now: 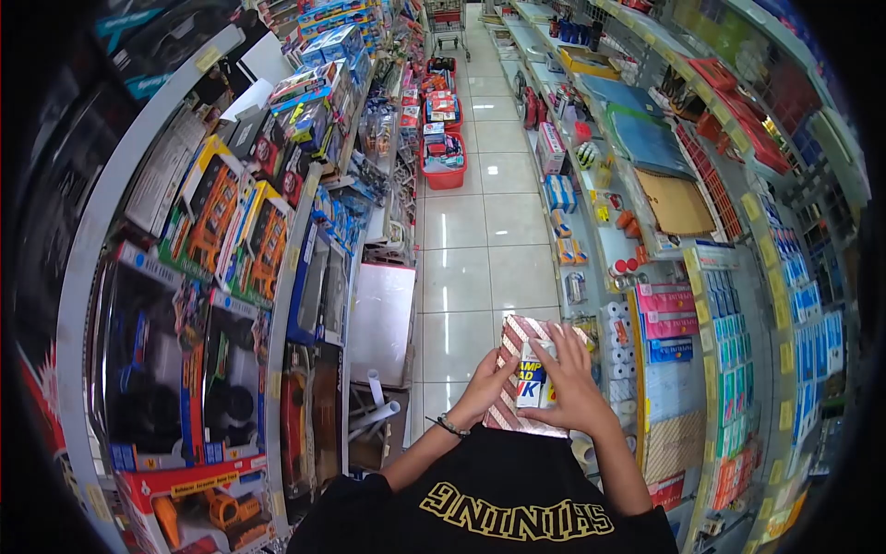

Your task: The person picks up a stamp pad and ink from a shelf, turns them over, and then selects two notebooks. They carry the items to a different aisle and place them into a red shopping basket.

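Observation:
A flat, rectangular item with shiny pink and brown diagonal stripes (498, 415) is held in front of my chest. My left hand (484, 388) grips its left edge, thumb over the top face. Lying on the striped item is a small white, blue and yellow stamp pad ink box (529, 377), its lettering partly covered. My right hand (570, 383) is closed over the ink box from the right, fingers pointing away from me and hiding much of it.
Toy boxes (235, 369) fill the left shelves. Stationery packs (666, 314) and paper rolls (616, 346) line the right ones. Red baskets (445, 181) stand along the tiled aisle (461, 277), with a shopping cart (447, 20) farther off. Rolled white sheets (377, 415) lean at lower left.

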`<control>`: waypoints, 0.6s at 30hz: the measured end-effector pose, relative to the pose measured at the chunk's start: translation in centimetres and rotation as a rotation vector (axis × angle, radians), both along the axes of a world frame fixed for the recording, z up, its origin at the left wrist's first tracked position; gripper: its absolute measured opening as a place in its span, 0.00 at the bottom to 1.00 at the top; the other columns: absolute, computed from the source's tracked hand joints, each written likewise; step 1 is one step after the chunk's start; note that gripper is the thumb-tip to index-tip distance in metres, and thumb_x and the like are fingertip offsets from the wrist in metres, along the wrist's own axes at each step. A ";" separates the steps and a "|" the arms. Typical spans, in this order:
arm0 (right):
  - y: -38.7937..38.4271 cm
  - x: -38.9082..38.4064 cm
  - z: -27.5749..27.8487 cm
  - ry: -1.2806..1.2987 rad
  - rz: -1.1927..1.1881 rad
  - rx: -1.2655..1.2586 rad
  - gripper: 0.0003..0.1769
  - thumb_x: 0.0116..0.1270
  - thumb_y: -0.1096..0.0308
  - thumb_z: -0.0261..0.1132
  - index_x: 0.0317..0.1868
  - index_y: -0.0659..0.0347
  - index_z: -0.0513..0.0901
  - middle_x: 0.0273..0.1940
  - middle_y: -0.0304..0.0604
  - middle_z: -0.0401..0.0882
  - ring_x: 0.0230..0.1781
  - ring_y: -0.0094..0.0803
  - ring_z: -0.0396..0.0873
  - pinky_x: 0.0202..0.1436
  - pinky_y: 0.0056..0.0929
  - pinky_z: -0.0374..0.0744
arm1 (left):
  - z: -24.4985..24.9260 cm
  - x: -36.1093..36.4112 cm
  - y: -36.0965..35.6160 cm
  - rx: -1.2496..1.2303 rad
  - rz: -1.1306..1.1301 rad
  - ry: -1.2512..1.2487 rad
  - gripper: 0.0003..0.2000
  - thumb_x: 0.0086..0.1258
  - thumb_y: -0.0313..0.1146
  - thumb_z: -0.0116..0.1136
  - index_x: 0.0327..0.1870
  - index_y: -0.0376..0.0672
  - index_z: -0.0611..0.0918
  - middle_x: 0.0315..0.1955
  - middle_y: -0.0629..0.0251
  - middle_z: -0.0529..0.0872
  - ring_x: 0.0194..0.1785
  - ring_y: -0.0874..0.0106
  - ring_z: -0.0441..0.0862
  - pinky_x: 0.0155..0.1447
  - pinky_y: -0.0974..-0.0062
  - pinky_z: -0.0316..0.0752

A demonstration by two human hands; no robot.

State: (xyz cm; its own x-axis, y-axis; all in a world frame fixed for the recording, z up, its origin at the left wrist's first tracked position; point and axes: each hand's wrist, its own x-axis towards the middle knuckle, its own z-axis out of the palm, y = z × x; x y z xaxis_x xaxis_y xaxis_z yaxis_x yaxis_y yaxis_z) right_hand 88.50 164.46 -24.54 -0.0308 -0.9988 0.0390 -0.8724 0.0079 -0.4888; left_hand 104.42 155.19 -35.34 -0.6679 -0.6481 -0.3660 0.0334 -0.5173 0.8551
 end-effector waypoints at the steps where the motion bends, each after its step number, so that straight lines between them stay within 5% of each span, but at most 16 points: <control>1: -1.8 -1.0 -0.9 -0.019 0.071 0.055 0.61 0.44 0.44 0.80 0.77 0.54 0.60 0.77 0.62 0.48 0.78 0.62 0.46 0.79 0.57 0.46 | -0.3 -0.8 -1.3 0.004 0.000 0.002 0.17 0.81 0.39 0.51 0.59 0.36 0.73 0.46 0.66 0.82 0.49 0.80 0.79 0.54 0.80 0.75; 3: -4.8 -3.3 -2.6 -0.162 0.102 0.127 0.60 0.44 0.46 0.80 0.76 0.55 0.62 0.75 0.62 0.51 0.77 0.62 0.48 0.78 0.56 0.50 | -0.4 -2.5 -4.3 -0.014 0.006 -0.026 0.17 0.81 0.39 0.52 0.60 0.36 0.73 0.46 0.66 0.82 0.50 0.80 0.79 0.55 0.80 0.75; 9: -15.2 -11.8 -3.9 -0.238 0.224 0.057 0.62 0.44 0.47 0.81 0.76 0.60 0.59 0.73 0.63 0.51 0.75 0.63 0.51 0.76 0.55 0.55 | -1.9 -10.2 -15.0 0.015 0.031 -0.050 0.16 0.80 0.40 0.52 0.59 0.38 0.74 0.41 0.67 0.83 0.37 0.82 0.80 0.39 0.84 0.76; 18: -33.4 -22.6 -2.9 -0.287 0.375 0.043 0.53 0.45 0.55 0.80 0.72 0.58 0.66 0.68 0.59 0.59 0.71 0.59 0.58 0.74 0.50 0.59 | 0.4 -19.2 -30.5 0.070 0.197 -0.026 0.16 0.80 0.38 0.53 0.60 0.37 0.75 0.46 0.68 0.82 0.50 0.80 0.78 0.53 0.80 0.75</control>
State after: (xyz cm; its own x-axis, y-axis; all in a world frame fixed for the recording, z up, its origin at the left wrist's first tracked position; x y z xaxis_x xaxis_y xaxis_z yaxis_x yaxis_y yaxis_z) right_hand 65.88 131.08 -27.45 0.3288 -0.9436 0.0397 -0.6487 -0.2562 -0.7166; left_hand 85.20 124.65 -34.98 -0.5201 -0.7379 -0.4301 0.1180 -0.5608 0.8195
